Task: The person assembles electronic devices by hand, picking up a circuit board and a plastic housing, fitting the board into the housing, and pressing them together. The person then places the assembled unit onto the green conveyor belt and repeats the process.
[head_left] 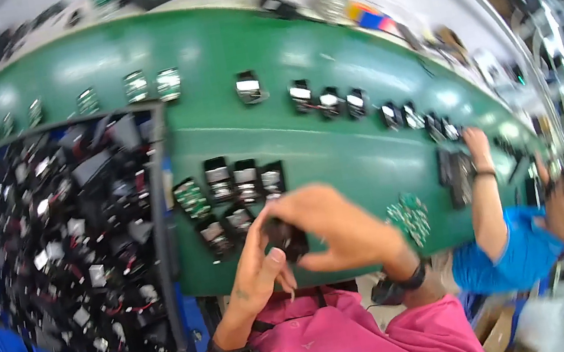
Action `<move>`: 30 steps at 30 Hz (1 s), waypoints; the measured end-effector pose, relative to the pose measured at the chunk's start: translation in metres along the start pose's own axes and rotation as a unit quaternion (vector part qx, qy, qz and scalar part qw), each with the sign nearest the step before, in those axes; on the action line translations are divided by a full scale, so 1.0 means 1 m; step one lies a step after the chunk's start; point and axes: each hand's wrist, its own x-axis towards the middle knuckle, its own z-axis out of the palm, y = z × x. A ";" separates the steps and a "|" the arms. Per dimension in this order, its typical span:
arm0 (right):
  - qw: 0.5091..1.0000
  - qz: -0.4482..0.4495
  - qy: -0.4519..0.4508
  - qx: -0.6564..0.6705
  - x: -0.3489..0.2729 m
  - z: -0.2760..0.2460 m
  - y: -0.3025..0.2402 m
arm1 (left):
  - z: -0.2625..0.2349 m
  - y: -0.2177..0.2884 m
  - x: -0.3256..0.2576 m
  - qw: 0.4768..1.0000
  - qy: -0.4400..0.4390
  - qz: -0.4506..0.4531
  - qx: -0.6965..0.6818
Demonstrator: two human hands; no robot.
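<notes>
Part, dark (286, 239), 1 piece: lies between the person's 2 hands, raised over the near edge of the green bench (214, 135); its details blurred.

Left hand (256, 267): fingers bent around the part's left side, gripping it, thumb toward the wearer.

Right hand (340, 224): arched over the part from the right, fingers curved above, thumb below; whether the fingertips press on it cannot be told.

Handling note: steady support from the left hand would seem best, leaving the right fingers free for fine work; light, even pressure should spare the part, and keeping it low over the bench would limit any drop.

Units, black-cased (218, 179), 5 pieces, with green circuit board (191, 198), 1 piece: grouped on the bench just beyond the left hand. Reaching fingers could knock these; a little clearance is advisable.

Tray, dark-rimmed (170, 286), 1: left of the group, heaped with mixed small parts.

Pile of small green boards (408, 220): right of the right hand.

Co-worker, blue shirt (503, 254), 1: at right.
</notes>
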 end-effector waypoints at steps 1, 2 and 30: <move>0.999 0.024 0.031 0.014 -0.026 0.020 -0.005 | 0.005 -0.007 0.000 0.998 -0.021 -0.059 0.018; 0.995 0.072 0.063 0.011 -0.052 0.035 -0.010 | 0.011 -0.015 0.003 0.994 -0.050 -0.089 0.039; 0.815 0.338 0.445 0.154 -0.233 0.054 0.041 | 0.058 -0.059 0.020 0.978 -0.025 -0.183 -0.100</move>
